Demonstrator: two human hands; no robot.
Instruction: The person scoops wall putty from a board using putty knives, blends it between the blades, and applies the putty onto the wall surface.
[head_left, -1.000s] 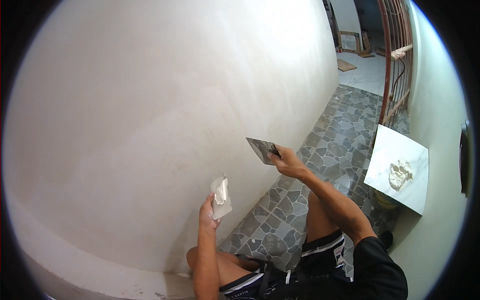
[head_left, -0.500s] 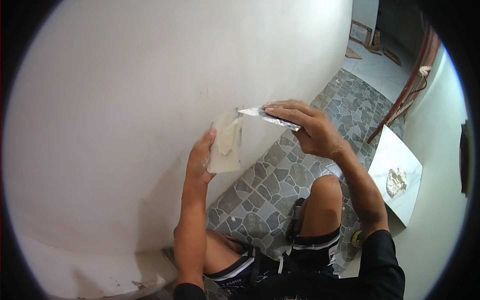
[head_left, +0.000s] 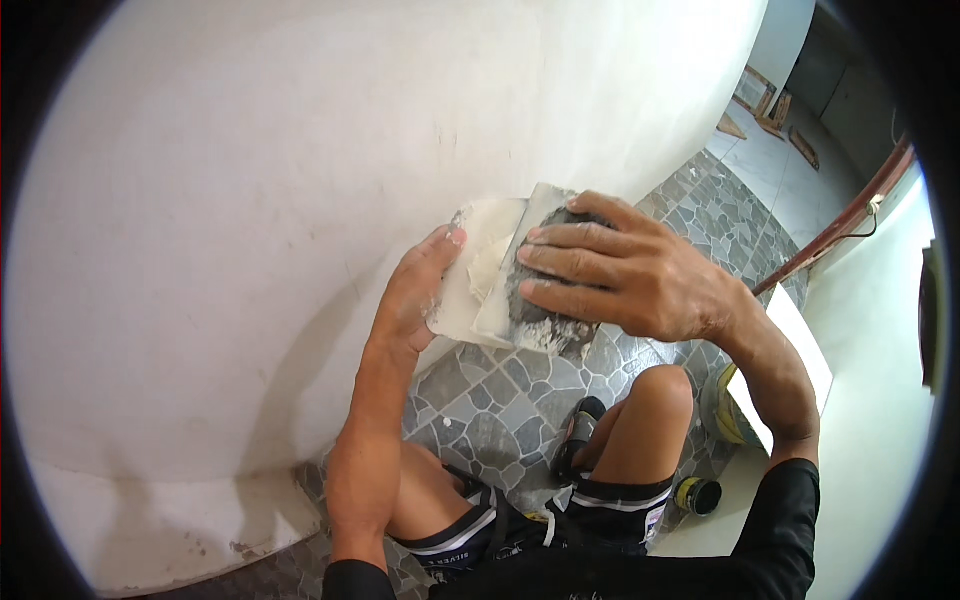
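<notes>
My left hand (head_left: 405, 295) grips a thin, pale rectangular board (head_left: 452, 318) by its left edge, thumb on top. A smear of cream-coloured putty (head_left: 487, 262) lies on the board. My right hand (head_left: 650, 270) holds a wide, flat putty scraper (head_left: 522, 225), fingers spread across its dark, putty-crusted face. The scraper's left edge overlaps the right part of the board, right beside the putty. My right thumb is hidden beneath the scraper. Both tools are held in front of the pale wall (head_left: 250, 180), above my knees. White residue marks my fingers.
The floor (head_left: 480, 390) has a grey stone pattern. At the right, my forearm partly covers a white slab (head_left: 808, 350), with a bucket (head_left: 728, 405) beside it. A small can (head_left: 698, 496) lies near my right thigh. Wood pieces (head_left: 803, 148) and a reddish-brown frame (head_left: 840, 225) are farther off.
The scraper has turned from nearly edge-on to showing its dark face, and has come down over the board's right side. Both hands are closer together. My view has shifted slightly.
</notes>
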